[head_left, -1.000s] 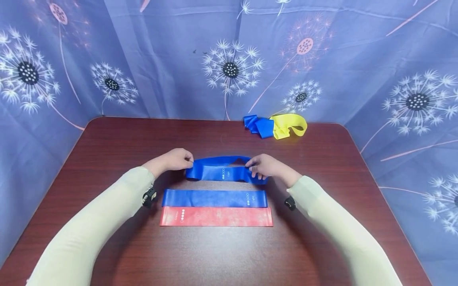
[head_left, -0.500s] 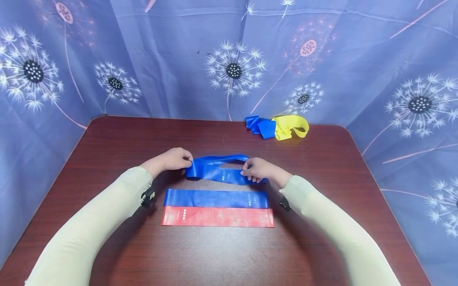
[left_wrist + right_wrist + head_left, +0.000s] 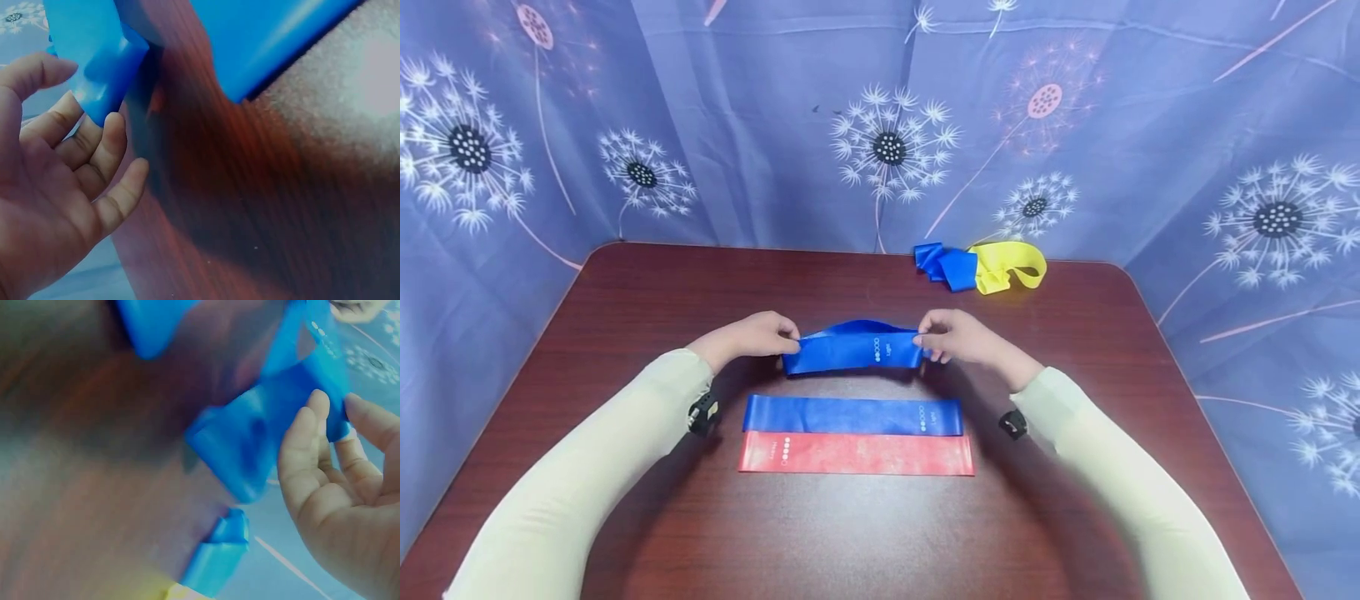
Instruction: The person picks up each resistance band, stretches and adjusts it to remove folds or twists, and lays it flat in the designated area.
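A blue resistance band point(image 3: 850, 352), a flat loop printed "Light", stretches between my two hands above the table, its far side bowing up behind the near side. At its left end, my left hand point(image 3: 760, 335) pinches the top edge between thumb and index finger; the left wrist view shows the other fingers loosely bent. My right hand point(image 3: 962, 340) pinches the right part with thumb and fingertips. In the right wrist view a slack end of the band point(image 3: 234, 447) hangs beside the fingers. Nearer me lie a flat blue band point(image 3: 850, 415) and a red band point(image 3: 857, 454) marked "Heavy".
At the back of the brown table point(image 3: 880, 533) a crumpled blue band point(image 3: 957, 268) lies against a curled yellow band point(image 3: 1000, 262). A dandelion-print curtain point(image 3: 760, 125) rises behind the table and along both sides.
My right hand first shifted left along the band, then moved up and slightly right. The band's near side has risen and straightened. My left hand keeps its pinch, barely moving.
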{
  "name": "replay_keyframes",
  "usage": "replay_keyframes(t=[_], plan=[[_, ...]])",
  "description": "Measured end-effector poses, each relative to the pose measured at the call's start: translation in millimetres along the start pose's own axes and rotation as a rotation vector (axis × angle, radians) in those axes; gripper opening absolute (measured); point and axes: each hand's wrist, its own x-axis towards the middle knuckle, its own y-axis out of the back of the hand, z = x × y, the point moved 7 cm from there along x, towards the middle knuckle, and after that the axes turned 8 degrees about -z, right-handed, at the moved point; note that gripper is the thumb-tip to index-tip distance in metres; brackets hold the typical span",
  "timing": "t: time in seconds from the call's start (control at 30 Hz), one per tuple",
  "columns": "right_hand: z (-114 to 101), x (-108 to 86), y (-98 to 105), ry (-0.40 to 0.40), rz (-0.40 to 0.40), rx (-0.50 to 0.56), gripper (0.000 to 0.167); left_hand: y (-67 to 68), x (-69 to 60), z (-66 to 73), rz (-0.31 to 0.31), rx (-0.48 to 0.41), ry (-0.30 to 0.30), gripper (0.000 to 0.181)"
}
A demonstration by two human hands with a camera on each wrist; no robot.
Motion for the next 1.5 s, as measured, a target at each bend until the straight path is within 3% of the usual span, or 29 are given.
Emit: replay_keyframes(t=[0.23,0.43,0.67,0.83,1.0,1.13,1.3,1.5], plan=[[-10.6,-10.4,24.9,0.078,0.092,0.116,0.015,1.4,-1.8,5.7,-0.026,-0.107,0.003,0.024],[-11.2,-14.7,35.2,0.086,0.126,0.241,0.012,-0.5,-1.7,12.1,-0.043,-0.123,-0.011,0.025],[-4.8,-18.7,48.7,0.086,0.190,0.446,0.015,-1.2,-1.6,14.5,-0.053,-0.215,-0.042,0.031],[10.8,-22.6,63.0,0.018,0.258,0.419,0.010,-1.7,-2.7,8.0,-0.074,-0.188,-0.016,0.026],[29.5,-25.0,66.5,-0.078,0.270,0.338,0.012,-2.1,-2.0,-0.7,-0.071,-0.188,0.012,0.025],[41.2,-24.3,64.9,-0.095,0.275,0.319,0.012,-0.1,-3.2,-2.0,-0.062,-0.180,0.024,0.023],[53.1,-24.1,59.2,-0.103,0.248,0.337,0.010,5.1,-7.3,-5.6,-0.042,-0.197,0.031,0.029],[61.5,-21.9,46.0,-0.119,0.157,0.356,0.008,12.5,-12.6,-12.6,0.010,-0.276,0.053,0.032]])
